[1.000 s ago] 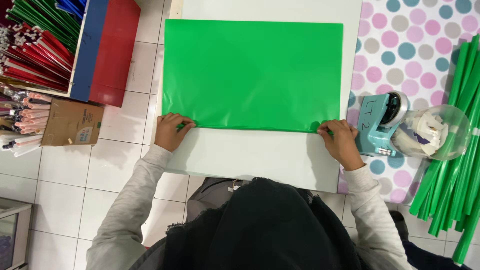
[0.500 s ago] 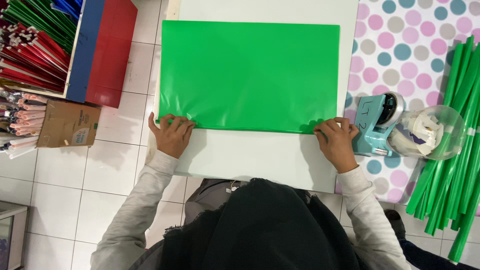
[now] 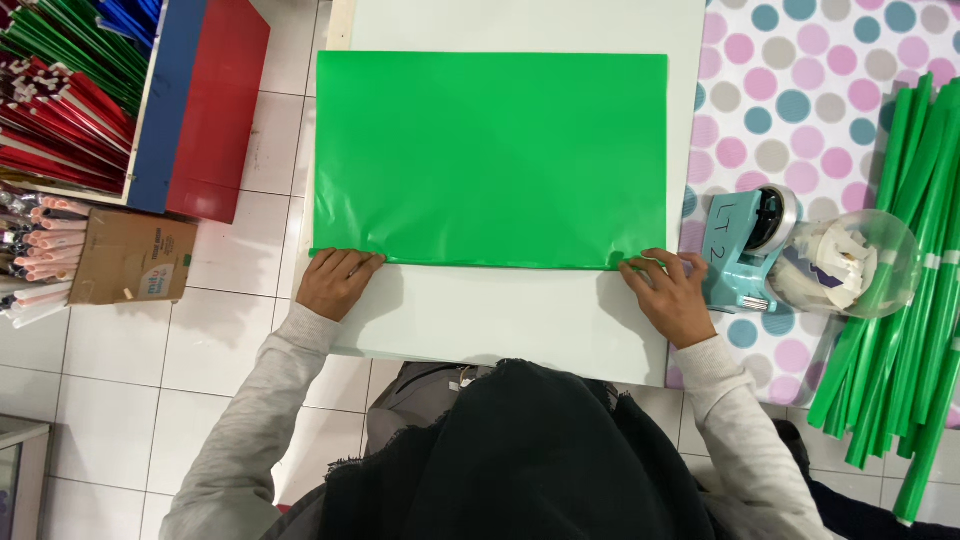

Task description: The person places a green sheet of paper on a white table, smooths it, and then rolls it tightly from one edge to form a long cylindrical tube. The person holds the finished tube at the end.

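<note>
A bright green sheet (image 3: 490, 155) lies flat on a white board (image 3: 500, 310). Its near edge is curled up into a thin roll along the whole width. My left hand (image 3: 335, 282) presses its fingertips on the left end of that rolled edge. My right hand (image 3: 668, 295) pinches the right end of the same edge. Both sleeves are grey. A dark head covering hides the lower middle of the view.
A teal tape dispenser (image 3: 745, 250) and a clear tub of white scraps (image 3: 850, 265) sit right of my right hand on a dotted cloth (image 3: 800, 90). Green rolled tubes (image 3: 905, 300) lie far right. Boxes of red and green tubes (image 3: 60, 100) stand left.
The near edge of the green sheet has been rolled a little farther up. Both hands have shifted slightly with it along the edge.
</note>
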